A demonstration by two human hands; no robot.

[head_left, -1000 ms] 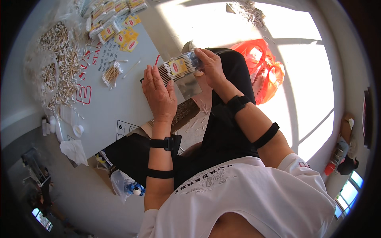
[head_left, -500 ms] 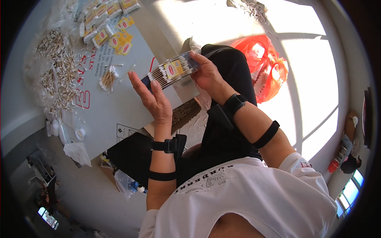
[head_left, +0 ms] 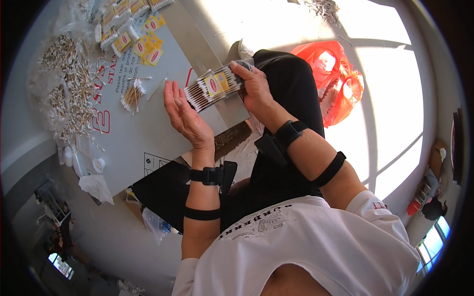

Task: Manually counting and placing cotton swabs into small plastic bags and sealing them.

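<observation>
Grey tabletop (head_left: pixel 133 140); swab pack (head_left: pixel 211 89) between left hand (head_left: pixel 193 121) and right hand (head_left: pixel 256 90).

A white short-sleeved shirt (head_left: pixel 326 241) bears dark lettering (head_left: pixel 252 223), a grey emblem (head_left: pixel 272 225) and, on its right sleeve (head_left: pixel 363 200), a reddish patch (head_left: pixel 379 205). Black trousers (head_left: pixel 294 79) show beyond the shirt. Each forearm (head_left: pixel 203 196) wears a plain black band (head_left: pixel 202 213) nearer the shirt and a buckled black strap (head_left: pixel 205 176) farther off.

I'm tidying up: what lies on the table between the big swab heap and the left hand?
The head view shows a small bundle and a lone swab.
</observation>
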